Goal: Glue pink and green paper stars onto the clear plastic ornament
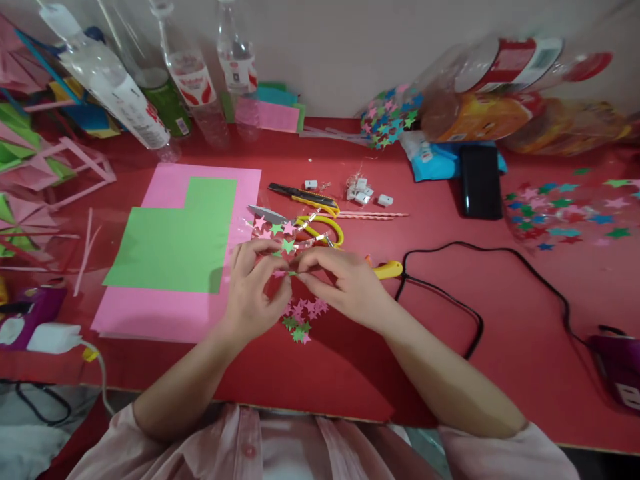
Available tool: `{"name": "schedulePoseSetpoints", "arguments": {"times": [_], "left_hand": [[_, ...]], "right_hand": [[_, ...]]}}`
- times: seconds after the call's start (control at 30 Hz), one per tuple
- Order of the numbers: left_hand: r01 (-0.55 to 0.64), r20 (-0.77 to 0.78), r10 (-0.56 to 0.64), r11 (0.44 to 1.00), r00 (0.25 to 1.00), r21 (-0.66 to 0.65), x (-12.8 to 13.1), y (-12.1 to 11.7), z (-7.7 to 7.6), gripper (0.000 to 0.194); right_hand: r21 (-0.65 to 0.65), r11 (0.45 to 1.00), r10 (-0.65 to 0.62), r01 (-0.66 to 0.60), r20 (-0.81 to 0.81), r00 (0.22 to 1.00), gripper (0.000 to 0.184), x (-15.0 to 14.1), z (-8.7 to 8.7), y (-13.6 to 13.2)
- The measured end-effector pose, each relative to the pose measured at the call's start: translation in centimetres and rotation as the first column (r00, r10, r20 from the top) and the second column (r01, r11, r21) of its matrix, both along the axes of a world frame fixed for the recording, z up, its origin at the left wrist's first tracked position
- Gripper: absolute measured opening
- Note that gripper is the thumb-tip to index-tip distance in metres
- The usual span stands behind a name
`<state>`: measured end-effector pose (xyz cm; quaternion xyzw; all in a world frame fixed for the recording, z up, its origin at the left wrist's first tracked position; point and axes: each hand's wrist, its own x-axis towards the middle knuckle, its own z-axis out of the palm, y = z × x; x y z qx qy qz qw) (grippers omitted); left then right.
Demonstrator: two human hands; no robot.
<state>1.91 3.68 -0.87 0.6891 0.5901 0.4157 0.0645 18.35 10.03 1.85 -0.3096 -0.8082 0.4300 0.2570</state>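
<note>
Delicately, the left hand grips star-dotted clear plastic above a red bench while the right hand pinches a small green paper star, apparently mid-attachment; pressing would demand steady fingertips.

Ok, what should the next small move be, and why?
Probably press the green piece down with the right hand: that hand seems to pinch it, the left hand is close by, and stars cluster just beyond.
</note>
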Motion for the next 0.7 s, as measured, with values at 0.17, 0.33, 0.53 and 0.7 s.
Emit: {"name": "schedulePoseSetpoints", "arguments": {"times": [0.17, 0.33, 0.53, 0.7], "left_hand": [[0.011, 0.010, -0.011, 1.000, 1.000, -0.020, -0.05, -0.01, 0.06, 0.014], [0.010, 0.016, -0.009, 0.999, 1.000, -0.034, 0.00, -0.05, 0.03, 0.015], [0.029, 0.060, -0.026, 0.998, 0.998, -0.055, 0.09, -0.13, -0.04, 0.016], [0.042, 0.083, -0.038, 0.998, 0.996, -0.048, 0.13, -0.12, -0.08, 0.010]], "right_hand": [[0.024, 1.000, 0.010, -0.011, 0.033, 0.999, 0.008, -0.08, -0.18, -0.06], [0.033, 0.999, -0.009, 0.008, 0.045, 0.999, 0.008, -0.17, -0.33, 0.00], [-0.002, 0.999, -0.050, 0.050, 0.036, 0.998, 0.008, -0.32, -0.37, -0.02], [-0.034, 0.996, -0.080, 0.080, 0.012, 0.997, 0.008, -0.48, -0.37, -0.06]]}}
